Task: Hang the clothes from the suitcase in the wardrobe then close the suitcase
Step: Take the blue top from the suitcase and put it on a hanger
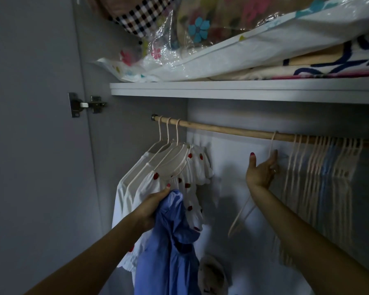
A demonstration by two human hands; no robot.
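My left hand [152, 206] grips a bunched blue garment [172, 248] that hangs down in front of the wardrobe. My right hand [261, 171] reaches up to a cream hanger [242, 218] hooked on the wooden rail [222, 129]; its fingers touch the hanger's neck just under the hook and the thumb sticks out to the left. Whether the fingers close round the neck is unclear. White garments with red strawberry spots [170, 182] hang on three hangers at the rail's left end. The suitcase is out of view.
Several empty cream hangers [324, 160] crowd the rail's right part. A shelf [243, 89] above holds plastic-wrapped bedding [200, 39]. The open door with its hinge [83, 104] stands at left. A pale round object [211, 273] lies low in the wardrobe.
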